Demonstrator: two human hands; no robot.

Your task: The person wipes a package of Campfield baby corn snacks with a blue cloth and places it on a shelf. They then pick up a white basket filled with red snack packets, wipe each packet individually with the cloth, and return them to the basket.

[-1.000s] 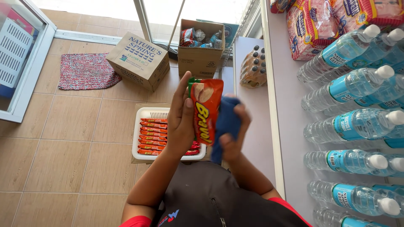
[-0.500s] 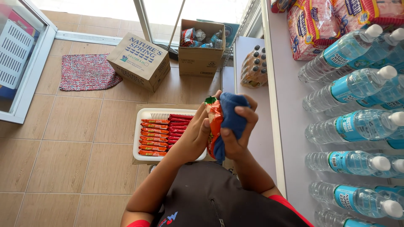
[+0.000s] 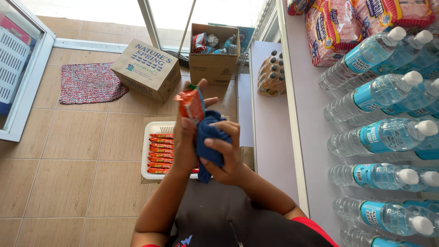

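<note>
your left hand (image 3: 185,142) is closed around the lower part of an orange snack packet (image 3: 192,104), fingers wrapped behind it and the thumb side toward you, so the packet stands up out of the fist. your right hand (image 3: 224,158) is curled shut on a bunched blue cloth (image 3: 208,137), which is pressed against the right face of the packet just below its middle. the two hands are touching through cloth and packet, held at chest height over the floor. the packet's long axis runs nearly upright in the view, tilted slightly to the left at the top, with its top edge pointing away from you; only the upper end is clear of your fingers. the left hand is the one that carries it; the right hand meets it only by the cloth. directly below your hands lies a white tray (image 3: 147,151) holding a row of like orange packets (image 3: 161,153), laid flat side by side with their long axes running left to right. farther off on the tiled floor stand a closed cardboard box (image 3: 146,68) and an open cardboard box (image 3: 214,61) with wrapped goods inside, and a woven mat (image 3: 89,82) to the left. to your right, a shelf (image 3: 311,137) carries water bottles (image 3: 379,137) lying on their sides, caps to the right, with bagged bread (image 3: 338,27) beyond them.
</note>
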